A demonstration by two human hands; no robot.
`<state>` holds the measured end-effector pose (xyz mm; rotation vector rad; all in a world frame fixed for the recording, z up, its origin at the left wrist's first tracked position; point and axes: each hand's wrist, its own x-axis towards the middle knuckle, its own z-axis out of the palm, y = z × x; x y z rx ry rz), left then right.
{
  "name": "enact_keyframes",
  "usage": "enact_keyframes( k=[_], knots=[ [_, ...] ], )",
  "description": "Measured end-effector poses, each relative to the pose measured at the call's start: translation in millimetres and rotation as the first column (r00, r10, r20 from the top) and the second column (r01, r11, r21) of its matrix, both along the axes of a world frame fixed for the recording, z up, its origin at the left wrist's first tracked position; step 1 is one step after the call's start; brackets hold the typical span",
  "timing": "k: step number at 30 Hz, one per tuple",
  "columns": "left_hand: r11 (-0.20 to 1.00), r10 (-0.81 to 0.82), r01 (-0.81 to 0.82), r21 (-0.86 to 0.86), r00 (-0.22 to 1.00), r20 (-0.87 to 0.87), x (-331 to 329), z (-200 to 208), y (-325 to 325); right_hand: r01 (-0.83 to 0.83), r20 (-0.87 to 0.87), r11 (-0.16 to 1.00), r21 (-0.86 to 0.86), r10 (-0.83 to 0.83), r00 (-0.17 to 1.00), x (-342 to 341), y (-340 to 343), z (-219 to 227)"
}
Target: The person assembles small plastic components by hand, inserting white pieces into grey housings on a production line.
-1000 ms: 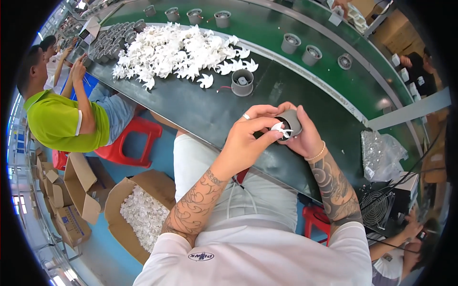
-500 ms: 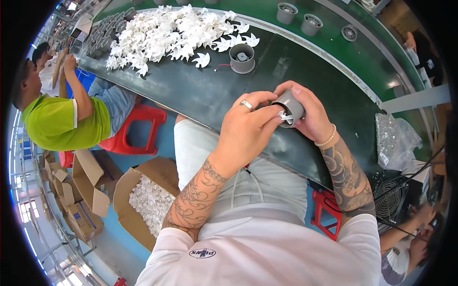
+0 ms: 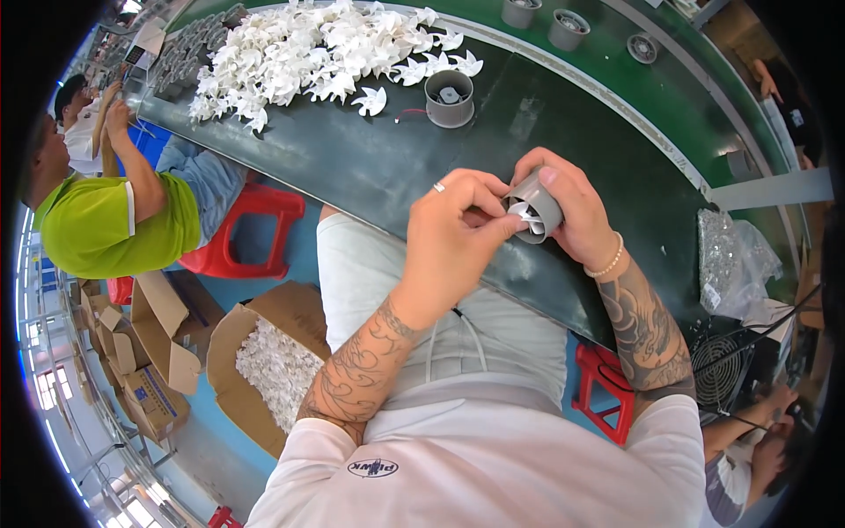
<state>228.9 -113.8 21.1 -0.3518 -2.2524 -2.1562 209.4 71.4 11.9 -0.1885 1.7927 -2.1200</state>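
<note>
My right hand (image 3: pixel 574 204) wraps round a grey cylindrical fan housing (image 3: pixel 544 195), its open end tilted toward me and to the left. Inside that opening sits a white bladed fan impeller (image 3: pixel 529 216). The thumb and bent fingers of my left hand (image 3: pixel 458 231) are pinched at the opening's left edge, on the impeller; the fingertips are partly hidden. A second grey fan housing (image 3: pixel 449 109) stands upright on the dark bench (image 3: pixel 370 163), with a thin red wire at its left side. A loose white impeller (image 3: pixel 371 101) lies left of it.
A large heap of white impellers (image 3: pixel 290 57) covers the bench's far left, beside stacked grey housings (image 3: pixel 180 62). More housings (image 3: pixel 569 30) stand on the green conveyor (image 3: pixel 607 66). A plastic bag (image 3: pixel 735 260) lies at right. A person in green (image 3: pixel 119 224) sits at left, near open cartons (image 3: pixel 167 330).
The housing in my right hand has turned, so its opening and the white impeller show more. My left fingers have drawn back a little to the opening's edge. The view has shifted slightly.
</note>
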Motion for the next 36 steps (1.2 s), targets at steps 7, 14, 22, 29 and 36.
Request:
enact_keyframes(
  k=[7,14,22,29,36],
  knots=[
    [0.978,-0.203,0.208,0.003,0.951,0.233,-22.2,10.5,-13.9,0.0,-0.087,0.995,0.104,0.009,0.996,-1.4,-1.9,-1.5],
    [0.96,-0.268,0.246,0.135,0.945,0.186,-28.9,6.9,-17.4,-0.015,0.07,0.997,0.082,0.01,0.997,-3.3,-0.4,13.2],
    [0.537,0.253,-0.58,-0.612,0.803,-0.539,-100.7,-15.3,-78.9,0.664,-0.601,0.427,0.613,-0.293,0.743,-55.8,88.3,32.7],
    [0.518,0.15,-0.515,-0.683,0.841,-0.52,-105.1,-21.9,-79.4,0.532,-0.673,-0.445,0.72,-0.262,0.692,-135.4,198.7,13.1],
    [0.571,0.204,-0.582,-0.579,0.784,-0.586,-106.7,-24.2,-77.5,0.752,-0.752,-0.243,0.612,0.116,0.649,-226.9,193.5,16.1]
  ],
)
